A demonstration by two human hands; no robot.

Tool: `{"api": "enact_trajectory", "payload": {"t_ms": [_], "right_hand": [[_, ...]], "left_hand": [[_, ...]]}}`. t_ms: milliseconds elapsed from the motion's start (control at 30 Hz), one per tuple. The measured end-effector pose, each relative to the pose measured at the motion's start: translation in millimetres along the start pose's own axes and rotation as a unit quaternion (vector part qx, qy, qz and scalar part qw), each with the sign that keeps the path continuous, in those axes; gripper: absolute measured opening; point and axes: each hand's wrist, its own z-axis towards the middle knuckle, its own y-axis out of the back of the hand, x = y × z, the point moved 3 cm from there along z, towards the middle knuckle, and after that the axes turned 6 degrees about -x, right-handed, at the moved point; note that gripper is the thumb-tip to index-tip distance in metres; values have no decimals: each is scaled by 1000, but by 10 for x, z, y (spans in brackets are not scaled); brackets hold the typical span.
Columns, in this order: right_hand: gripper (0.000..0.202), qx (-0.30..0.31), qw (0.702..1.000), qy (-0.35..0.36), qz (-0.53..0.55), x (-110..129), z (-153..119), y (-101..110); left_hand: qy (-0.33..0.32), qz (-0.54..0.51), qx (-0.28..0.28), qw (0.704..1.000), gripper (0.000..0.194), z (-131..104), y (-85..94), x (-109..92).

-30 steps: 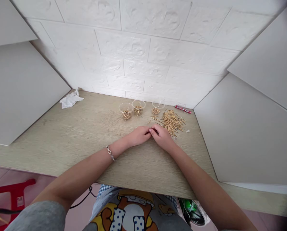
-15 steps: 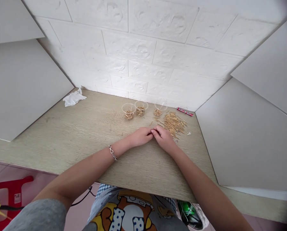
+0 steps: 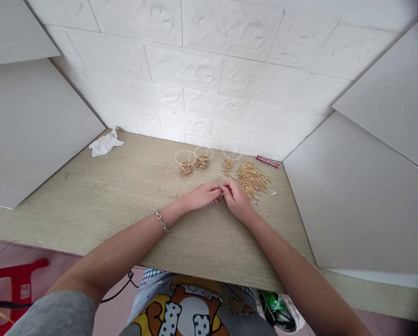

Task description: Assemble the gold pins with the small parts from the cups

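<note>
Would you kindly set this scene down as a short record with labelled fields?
Hands: left hand and right hand, close together
Between them: too small to make out
Left wrist: silver bracelet
Cups: three clear cups, small gold pieces inside
Pile: thin gold pins, beside the right hand
Back right: narrow red packet, right of the cups
Far left: crumpled white sheet
Surface: wood-grain table

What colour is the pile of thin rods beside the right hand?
The pile of thin rods is gold-coloured, best seen in the head view.

rods [image 3: 251, 179]: gold | tabletop [image 3: 209, 247]: grained beige | wall [image 3: 201, 63]: white, brick-patterned | bracelet [image 3: 162, 221]: silver
</note>
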Motion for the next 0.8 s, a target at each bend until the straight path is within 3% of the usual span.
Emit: {"api": "enact_trajectory", "payload": {"t_ms": [300,800], "right_hand": [[30,-14,999,6,-40,34,-7,29],[11,-43,999,-2,31,10,3,18]], "left_hand": [[82,-109,-20,990,23,44,42,36],[97,-244,-53,963,18,83,60,157]]}}
